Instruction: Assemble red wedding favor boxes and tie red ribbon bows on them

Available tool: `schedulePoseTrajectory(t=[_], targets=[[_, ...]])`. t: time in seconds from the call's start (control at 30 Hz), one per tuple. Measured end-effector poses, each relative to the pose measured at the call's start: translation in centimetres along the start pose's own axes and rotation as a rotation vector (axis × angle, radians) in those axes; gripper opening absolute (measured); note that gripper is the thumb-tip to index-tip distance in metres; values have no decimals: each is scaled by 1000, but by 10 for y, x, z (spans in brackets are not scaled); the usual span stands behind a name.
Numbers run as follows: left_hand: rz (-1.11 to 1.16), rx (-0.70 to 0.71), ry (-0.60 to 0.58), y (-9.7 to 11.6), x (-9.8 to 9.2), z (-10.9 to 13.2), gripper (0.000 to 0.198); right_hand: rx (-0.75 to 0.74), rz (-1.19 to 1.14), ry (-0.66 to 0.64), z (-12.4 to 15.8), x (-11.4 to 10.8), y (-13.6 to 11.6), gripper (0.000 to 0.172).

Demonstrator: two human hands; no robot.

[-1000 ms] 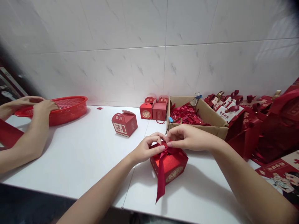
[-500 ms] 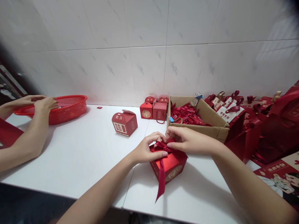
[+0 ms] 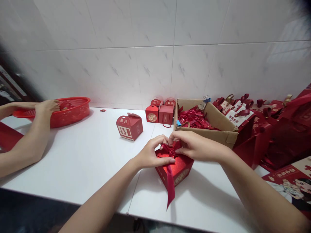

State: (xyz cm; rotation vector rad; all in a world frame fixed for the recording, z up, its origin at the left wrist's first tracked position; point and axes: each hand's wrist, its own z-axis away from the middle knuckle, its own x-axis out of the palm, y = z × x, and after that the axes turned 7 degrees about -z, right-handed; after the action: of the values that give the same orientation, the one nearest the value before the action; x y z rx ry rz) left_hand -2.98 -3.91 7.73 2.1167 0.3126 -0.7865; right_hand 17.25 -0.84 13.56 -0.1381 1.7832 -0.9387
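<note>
A shiny red gift box (image 3: 177,169) sits on the white table in front of me, with a dark red ribbon (image 3: 170,184) tied in a bow on its top. One ribbon tail hangs down over the near side of the box. My left hand (image 3: 154,152) pinches the bow from the left, its thumb lying along the box top. From the right, my right hand (image 3: 194,147) grips the bow between thumb and fingers. The fingertips of both hands nearly meet behind the knot and partly hide the loops.
A red box with a raised lid (image 3: 130,127) stands left of centre. Several small red boxes (image 3: 160,111) are by the wall. A cardboard box (image 3: 206,134) holds ribbons; red gift bags (image 3: 257,129) crowd the right. A co-worker's hands (image 3: 45,108) reach into a red basket (image 3: 70,118).
My fingers have shifted slightly on the bow, and the hanging ribbon tail has swung a little to the right. At left, the co-worker's hands have moved and red items now show in the basket.
</note>
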Motion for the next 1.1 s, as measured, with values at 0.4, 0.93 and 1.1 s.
schedulePoseTrajectory(t=[0.4,0.93,1.1], targets=[[192,-190,21,0,0,0,21,186,-154,-57,10,-3,-7,9],[409,-174,58,-5,8,0,46,180,-138,-7,2,-2,0,11],[376,-153,60,-7,9,1,49,193,-151,16,0,-2,1,9]])
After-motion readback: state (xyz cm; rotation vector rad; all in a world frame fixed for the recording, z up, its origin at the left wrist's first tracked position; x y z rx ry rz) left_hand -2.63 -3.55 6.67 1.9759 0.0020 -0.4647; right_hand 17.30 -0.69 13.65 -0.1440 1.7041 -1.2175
